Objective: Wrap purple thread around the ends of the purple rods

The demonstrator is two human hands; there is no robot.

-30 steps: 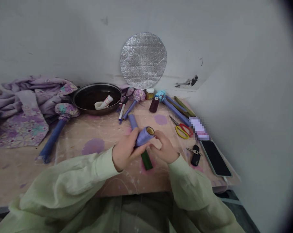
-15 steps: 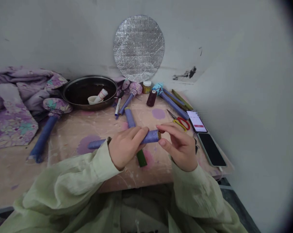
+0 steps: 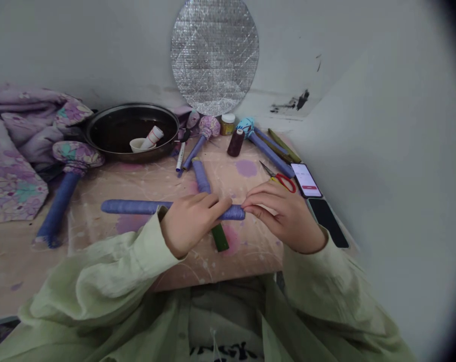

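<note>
Purple thread-wrapped rod [image 3: 137, 206] now shows full length, low over the counter [image 3: 31, 271]; left hand [image 3: 192, 224] curled over it, right hand [image 3: 284, 217] pinching its end

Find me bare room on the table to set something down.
Bare board lies left of the blue rod along the table's front, and between the dark spool, the scissors and the held rod. It's crowded along the back around the pan and on the right by the phone.
</note>
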